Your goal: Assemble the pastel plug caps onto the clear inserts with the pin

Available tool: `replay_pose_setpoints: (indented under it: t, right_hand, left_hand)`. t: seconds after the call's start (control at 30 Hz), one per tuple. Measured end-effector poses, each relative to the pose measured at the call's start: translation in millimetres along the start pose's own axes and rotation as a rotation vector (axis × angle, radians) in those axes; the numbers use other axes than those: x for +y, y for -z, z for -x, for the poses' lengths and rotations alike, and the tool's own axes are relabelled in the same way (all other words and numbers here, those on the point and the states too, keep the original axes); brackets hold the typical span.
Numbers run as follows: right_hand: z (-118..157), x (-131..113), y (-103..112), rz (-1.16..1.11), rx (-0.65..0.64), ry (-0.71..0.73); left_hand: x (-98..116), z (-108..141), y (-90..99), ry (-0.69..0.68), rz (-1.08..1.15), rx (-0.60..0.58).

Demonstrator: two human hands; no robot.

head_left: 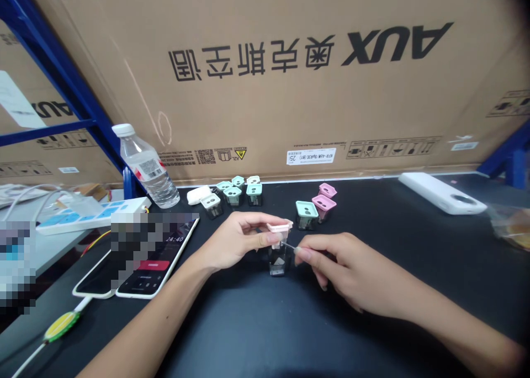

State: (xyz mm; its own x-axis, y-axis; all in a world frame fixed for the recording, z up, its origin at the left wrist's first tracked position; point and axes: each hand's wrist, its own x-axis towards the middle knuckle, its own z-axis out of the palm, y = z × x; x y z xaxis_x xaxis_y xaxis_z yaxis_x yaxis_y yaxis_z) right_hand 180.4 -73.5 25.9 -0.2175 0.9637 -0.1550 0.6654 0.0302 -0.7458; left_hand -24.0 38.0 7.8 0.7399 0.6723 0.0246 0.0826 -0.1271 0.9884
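Note:
My left hand (242, 237) pinches the pale pink lid (280, 227) of a small pencil sharpener between thumb and fingers. Just under that lid is the sharpener's clear, dark-tinted container (278, 263), upright on the black table; whether the two parts touch, I cannot tell. A thin metal rod (289, 245), perhaps a small screwdriver, is gripped by the closed fingers of my right hand (331, 262). Its far end points at the underside of the pink lid, by my left thumb. Most of the rod is hidden in my fingers.
Several mint and white sharpeners (233, 194) stand behind my left hand. A mint sharpener (306, 214) and two pink ones (324, 204) are farther right. Around them are a water bottle (149, 168), two phones (153, 267), a power strip (95, 215) and a white device (441, 193).

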Motion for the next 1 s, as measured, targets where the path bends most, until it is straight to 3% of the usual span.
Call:
replay_pose_setpoints:
  t: [0.1,0.23,1.0]
  right_hand:
    - [1.0,-0.3,0.8,-0.171,-0.097,-0.11]
    - [-0.4,-0.7,2.4,-0.256,-0.116,-0.125]
    - [2.5,-3.3,3.7,-0.258,-0.125,-0.138]
  left_hand:
    - [-1.3,-0.6,0.4,-0.012,0.033,-0.005]
    - [-1.2,-0.1,0.3,-0.025,0.062,-0.007]
    - [4.4,1.6,0.2,-0.016,0.103,0.004]
